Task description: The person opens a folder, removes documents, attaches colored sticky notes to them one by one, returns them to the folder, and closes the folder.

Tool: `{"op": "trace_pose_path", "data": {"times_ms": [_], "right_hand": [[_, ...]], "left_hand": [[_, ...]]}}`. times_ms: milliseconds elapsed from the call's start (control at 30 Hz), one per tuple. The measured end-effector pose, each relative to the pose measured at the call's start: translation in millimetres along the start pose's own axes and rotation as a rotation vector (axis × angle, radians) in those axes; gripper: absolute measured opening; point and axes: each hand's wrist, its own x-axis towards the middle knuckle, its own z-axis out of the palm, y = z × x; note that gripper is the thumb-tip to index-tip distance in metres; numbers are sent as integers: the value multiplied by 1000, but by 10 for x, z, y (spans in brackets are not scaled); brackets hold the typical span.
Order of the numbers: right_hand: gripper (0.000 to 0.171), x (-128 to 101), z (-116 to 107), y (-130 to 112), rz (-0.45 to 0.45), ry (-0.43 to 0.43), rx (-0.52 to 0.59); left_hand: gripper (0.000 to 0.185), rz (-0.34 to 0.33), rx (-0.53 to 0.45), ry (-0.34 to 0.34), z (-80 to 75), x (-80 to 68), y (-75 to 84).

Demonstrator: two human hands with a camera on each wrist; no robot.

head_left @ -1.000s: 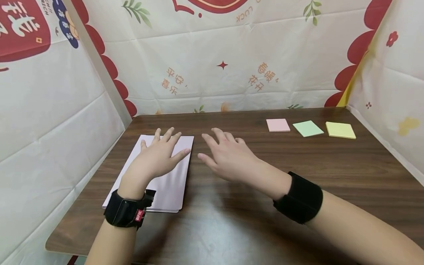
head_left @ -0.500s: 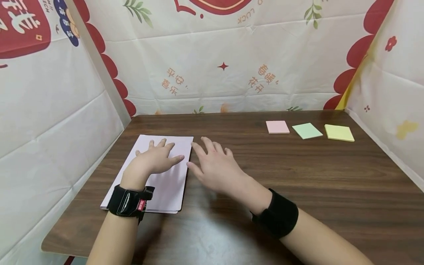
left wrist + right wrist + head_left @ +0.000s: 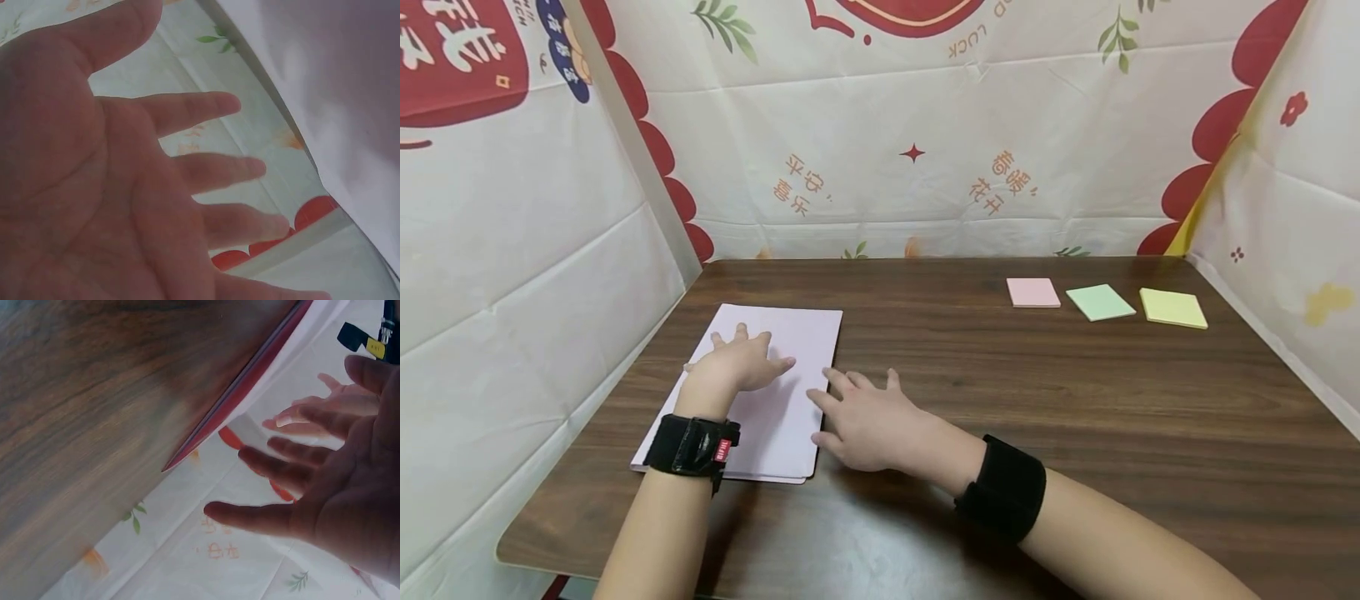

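My left hand (image 3: 736, 365) hides part of the paper stack (image 3: 790, 392) at the desk's (image 3: 1075, 417) left, fingers spread; my right hand (image 3: 863, 421), fingers spread, has slid back to its edge.

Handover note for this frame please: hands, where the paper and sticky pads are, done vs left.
Left hand: open, fingers spread over the white paper stack at the table's left; wrist view suggests it hovers, contact unclear.
Right hand: open, at the stack's right edge, holding nothing.
Pink pad, green pad and yellow pad: in a row at far right, untouched.
Done: nothing visibly moved; no note on the paper.
Left: likely gripping the stack; hands are only in position.
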Motion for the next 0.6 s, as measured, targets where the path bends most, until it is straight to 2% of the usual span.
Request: {"op": "trace_pose_path", "data": {"times_ms": [33, 133, 200, 333, 467, 600], "right_hand": [[63, 3, 9, -16, -20, -22, -6], [63, -5, 36, -54, -82, -89, -8], [63, -26, 49, -66, -119, -139, -5], [62, -72, 74, -71, -151, -218, -20], [62, -115, 96, -46, -155, -253, -50], [62, -201, 79, 6, -160, -254, -93]], "left_hand": [[85, -16, -2, -3, 7, 8, -17], [92, -5, 26, -8, 26, 23, -73], [94, 26, 56, -24, 34, 15, -103], [82, 109, 108, -74, 81, 7, -152], [78, 134, 107, -100, 162, -19, -141], [80, 144, 101, -74, 216, -99, -57]]}}
